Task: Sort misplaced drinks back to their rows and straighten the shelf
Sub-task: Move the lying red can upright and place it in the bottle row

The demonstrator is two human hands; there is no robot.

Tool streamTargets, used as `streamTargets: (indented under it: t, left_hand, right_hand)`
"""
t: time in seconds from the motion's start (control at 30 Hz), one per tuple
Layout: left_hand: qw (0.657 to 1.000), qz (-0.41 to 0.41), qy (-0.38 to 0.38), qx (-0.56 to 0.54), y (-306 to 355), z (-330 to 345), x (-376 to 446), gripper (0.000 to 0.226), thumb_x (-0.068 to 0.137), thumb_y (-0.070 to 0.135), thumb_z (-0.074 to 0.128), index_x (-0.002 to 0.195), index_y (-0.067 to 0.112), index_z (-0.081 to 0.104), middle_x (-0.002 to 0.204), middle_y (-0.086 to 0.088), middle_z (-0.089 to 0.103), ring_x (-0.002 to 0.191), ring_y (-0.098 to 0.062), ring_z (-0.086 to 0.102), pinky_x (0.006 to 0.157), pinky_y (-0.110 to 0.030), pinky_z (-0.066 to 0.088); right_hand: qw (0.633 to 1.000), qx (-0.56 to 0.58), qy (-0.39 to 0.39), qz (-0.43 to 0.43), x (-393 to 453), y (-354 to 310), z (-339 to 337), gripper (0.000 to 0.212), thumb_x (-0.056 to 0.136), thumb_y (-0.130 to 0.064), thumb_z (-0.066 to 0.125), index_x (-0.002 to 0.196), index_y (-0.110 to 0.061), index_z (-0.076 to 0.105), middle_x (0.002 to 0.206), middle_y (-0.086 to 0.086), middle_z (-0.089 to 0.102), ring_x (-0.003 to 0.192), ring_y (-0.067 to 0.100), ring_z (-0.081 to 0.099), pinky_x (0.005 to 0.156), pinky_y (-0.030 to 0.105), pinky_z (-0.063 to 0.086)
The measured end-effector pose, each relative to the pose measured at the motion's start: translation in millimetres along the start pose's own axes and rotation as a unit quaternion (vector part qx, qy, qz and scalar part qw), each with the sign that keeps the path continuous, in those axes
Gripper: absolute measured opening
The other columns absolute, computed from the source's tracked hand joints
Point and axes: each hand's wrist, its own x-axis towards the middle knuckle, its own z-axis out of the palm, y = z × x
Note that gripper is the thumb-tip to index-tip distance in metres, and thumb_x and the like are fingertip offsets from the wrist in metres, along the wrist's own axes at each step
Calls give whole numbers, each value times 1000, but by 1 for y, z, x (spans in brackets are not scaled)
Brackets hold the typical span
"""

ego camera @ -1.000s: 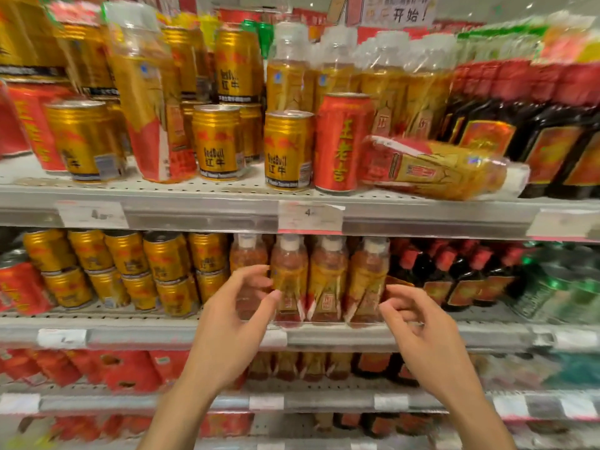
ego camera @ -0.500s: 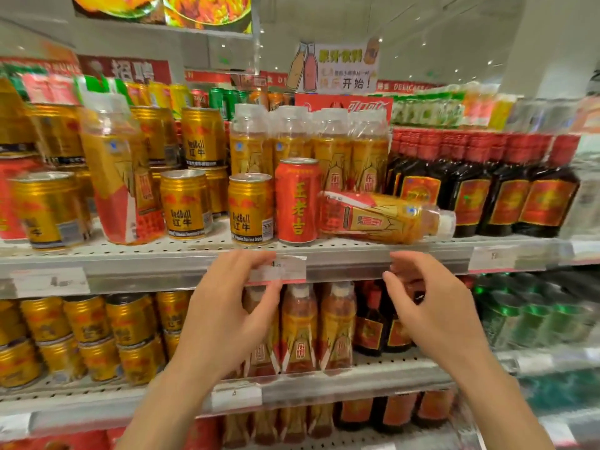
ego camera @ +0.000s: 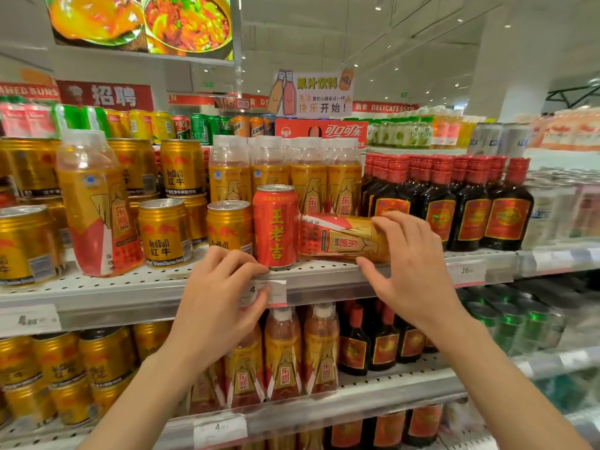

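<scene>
Right hand (ego camera: 412,271) grip spread over toppled amber bottle (ego camera: 341,237); left hand (ego camera: 217,306) loose beside red can (ego camera: 275,226)

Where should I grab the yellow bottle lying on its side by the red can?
Grip the toppled bottle round its cap-end body, coming from the front right, where the right hand hovers open. Its base butts against the red can, and upright bottles block the rear.

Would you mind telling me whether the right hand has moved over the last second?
Yes. The right hand has risen from the lower shelf's bottles up past the shelf edge and is now at the bottle lying on its side.
</scene>
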Motion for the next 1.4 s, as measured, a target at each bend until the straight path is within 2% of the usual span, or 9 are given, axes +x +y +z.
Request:
streamTargets:
  t: [0.27, 0.4, 0.53, 0.7, 0.93, 1.03, 1.13, 1.23, 1.4]
  left_hand:
    - [1000, 0, -6, -1, -1, -1, 2, 26, 87, 36, 67, 103, 18, 74, 100, 8, 65, 97, -17, 49, 79, -39, 50]
    - [1000, -1, -7, 0, 0, -1, 3, 27, 87, 38, 64, 102, 19, 74, 98, 9, 64, 96, -16, 48, 78, -36, 49]
    - [1000, -3, -6, 0, -1, 0, 2, 23, 86, 33, 73, 103, 18, 75, 97, 9, 64, 95, -17, 47, 79, -36, 49]
    - [1000, -8, -7, -2, -1, 0, 3, 28, 84, 39, 68, 102, 19, 75, 95, 10, 63, 94, -16, 46, 79, -36, 49]
    - [1000, -17, -9, 2, 3, -1, 7, 30, 86, 45, 61, 100, 21, 74, 93, 11, 61, 92, -16, 47, 77, -37, 50]
    - [1000, -22, -15, 1, 3, -1, 6, 22, 84, 36, 75, 101, 21, 74, 94, 11, 61, 93, -15, 46, 78, -36, 50]
    - [1000, -22, -22, 5, 3, -2, 6, 25, 82, 34, 80, 102, 21, 74, 94, 11, 61, 93, -14, 46, 79, -35, 49]
    - [1000, -21, -19, 3, 3, -3, 7, 25, 82, 35, 79, 102, 22, 74, 95, 12, 61, 93, -14, 46, 78, -34, 50]
    - [1000, -23, -16, 3, 2, -4, 6, 25, 81, 34, 80, 102, 21, 74, 95, 11, 62, 93, -15, 47, 76, -36, 51]
  right_hand:
    - [993, -9, -31, 110, 3, 10, -2, 85, 77, -72, 59, 140, -15, 48, 130, 9, 52, 120, 30, 48, 96, 48, 44]
    - [992, 86, -28, 93, 6, 11, -10, 79, 71, -63, 76, 132, -20, 52, 121, 1, 48, 108, 21, 54, 92, 43, 50]
    - [977, 194, 3, 86, 13, 6, -24, 75, 68, -49, 87, 132, -24, 56, 121, -2, 43, 106, 9, 57, 85, 19, 53]
    - [951, 293, 25, 94, 33, -3, -31, 88, 68, -41, 91, 143, -31, 45, 127, -3, 42, 113, 4, 51, 97, 36, 56]
    - [913, 392, 43, 105, 72, -23, -30, 94, 74, -27, 90, 150, -29, 34, 140, -6, 39, 121, -3, 48, 95, 13, 50]
    - [910, 400, 19, 105, 93, -31, -28, 95, 76, -26, 87, 152, -30, 29, 142, -6, 41, 124, 12, 51, 102, 27, 50]
    - [912, 395, -41, 100, 106, -41, -24, 93, 84, -22, 80, 156, -28, 21, 144, -8, 42, 128, 5, 43, 113, 36, 41]
    - [918, 378, -71, 94, 108, -48, -22, 90, 89, -24, 75, 159, -27, 17, 159, -1, 35, 136, 3, 35, 119, 37, 33]
    - [947, 282, -58, 141, 86, -53, -11, 109, 79, -52, 80, 160, -29, 11, 156, 2, 30, 143, 19, 36, 118, 44, 35]
